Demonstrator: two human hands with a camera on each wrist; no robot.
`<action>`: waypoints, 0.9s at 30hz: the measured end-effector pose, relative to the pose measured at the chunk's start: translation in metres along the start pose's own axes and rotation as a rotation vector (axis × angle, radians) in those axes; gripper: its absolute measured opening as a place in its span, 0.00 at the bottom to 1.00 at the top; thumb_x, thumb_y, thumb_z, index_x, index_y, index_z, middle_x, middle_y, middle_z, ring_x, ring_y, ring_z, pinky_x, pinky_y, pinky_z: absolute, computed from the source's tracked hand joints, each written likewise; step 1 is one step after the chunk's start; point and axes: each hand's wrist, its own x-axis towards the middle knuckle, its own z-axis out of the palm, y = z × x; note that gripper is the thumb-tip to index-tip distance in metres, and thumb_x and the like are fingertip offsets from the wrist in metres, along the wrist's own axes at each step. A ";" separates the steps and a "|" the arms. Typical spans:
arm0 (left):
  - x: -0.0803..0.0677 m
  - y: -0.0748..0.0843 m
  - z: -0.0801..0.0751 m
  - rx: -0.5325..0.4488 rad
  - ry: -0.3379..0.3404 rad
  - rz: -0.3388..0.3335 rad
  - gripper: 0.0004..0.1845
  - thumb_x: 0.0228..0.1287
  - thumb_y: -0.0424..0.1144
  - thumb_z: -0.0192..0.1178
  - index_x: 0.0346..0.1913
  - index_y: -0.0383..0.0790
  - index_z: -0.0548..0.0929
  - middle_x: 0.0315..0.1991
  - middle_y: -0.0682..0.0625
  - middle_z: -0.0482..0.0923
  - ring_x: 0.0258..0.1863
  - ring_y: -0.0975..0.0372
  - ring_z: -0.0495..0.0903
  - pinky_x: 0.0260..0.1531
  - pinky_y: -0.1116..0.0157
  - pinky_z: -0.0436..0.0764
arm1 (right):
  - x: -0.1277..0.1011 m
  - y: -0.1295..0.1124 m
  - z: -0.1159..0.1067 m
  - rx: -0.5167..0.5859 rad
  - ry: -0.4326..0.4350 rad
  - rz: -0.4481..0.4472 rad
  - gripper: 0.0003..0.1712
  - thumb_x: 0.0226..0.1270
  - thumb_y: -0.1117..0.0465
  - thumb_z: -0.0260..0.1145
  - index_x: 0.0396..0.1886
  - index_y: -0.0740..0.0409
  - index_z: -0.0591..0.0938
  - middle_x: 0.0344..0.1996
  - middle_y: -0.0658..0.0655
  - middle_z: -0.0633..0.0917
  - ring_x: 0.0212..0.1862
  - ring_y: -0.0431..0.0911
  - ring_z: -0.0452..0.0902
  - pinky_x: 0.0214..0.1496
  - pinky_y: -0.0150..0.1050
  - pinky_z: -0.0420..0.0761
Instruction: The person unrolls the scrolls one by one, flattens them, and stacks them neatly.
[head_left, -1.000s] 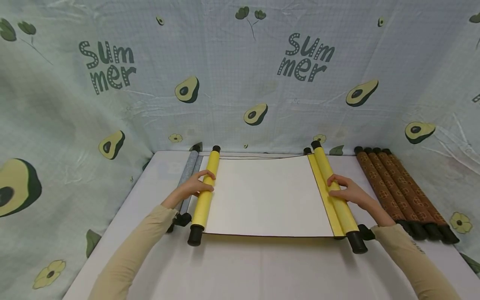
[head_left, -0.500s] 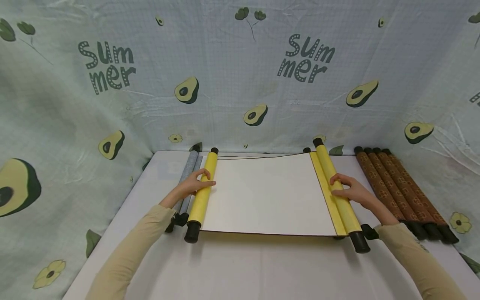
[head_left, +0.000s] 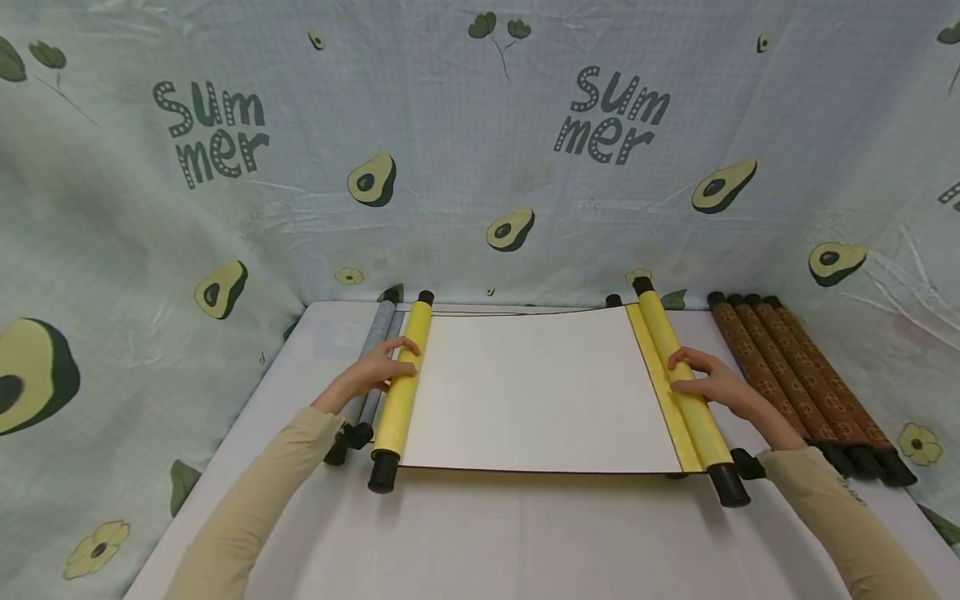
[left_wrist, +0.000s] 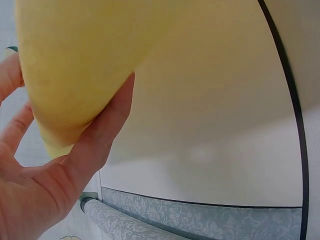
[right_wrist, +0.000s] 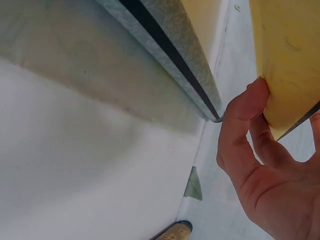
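1. Left hand curls round the left yellow roller.
2. Right hand grips the right yellow roller.
3. White sheet spans between them, by the tabletop's far edge.
4. Grey roller: toward its left edge.
5. Brown rolls: along its right edge.

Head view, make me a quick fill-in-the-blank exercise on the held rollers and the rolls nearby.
The left hand grips a roller whose middle is coloured ____.
The brown rolls number ____.
Those brown rolls lie toward the person's ____ side.
Missing words: yellow; four; right.
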 end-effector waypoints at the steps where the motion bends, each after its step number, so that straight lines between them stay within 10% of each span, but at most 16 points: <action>1: 0.000 0.000 0.000 0.000 -0.002 -0.004 0.18 0.58 0.34 0.53 0.51 0.38 0.67 0.49 0.35 0.63 0.28 0.57 0.74 0.22 0.64 0.77 | -0.001 0.001 -0.001 0.003 -0.002 -0.007 0.10 0.59 0.60 0.60 0.39 0.49 0.70 0.48 0.65 0.65 0.29 0.43 0.73 0.26 0.39 0.75; 17: 0.000 0.000 0.005 0.138 0.072 0.034 0.20 0.50 0.36 0.65 0.41 0.38 0.66 0.46 0.37 0.63 0.23 0.58 0.72 0.17 0.68 0.74 | -0.002 0.006 -0.006 -0.003 0.016 0.061 0.15 0.59 0.58 0.61 0.41 0.58 0.67 0.49 0.67 0.66 0.30 0.44 0.74 0.27 0.40 0.77; 27: -0.003 -0.004 -0.006 0.087 -0.012 -0.012 0.17 0.56 0.34 0.56 0.49 0.38 0.67 0.55 0.35 0.58 0.28 0.57 0.73 0.21 0.65 0.75 | -0.004 0.010 -0.010 -0.010 0.006 0.089 0.15 0.59 0.57 0.61 0.41 0.57 0.67 0.51 0.69 0.65 0.30 0.44 0.74 0.28 0.40 0.77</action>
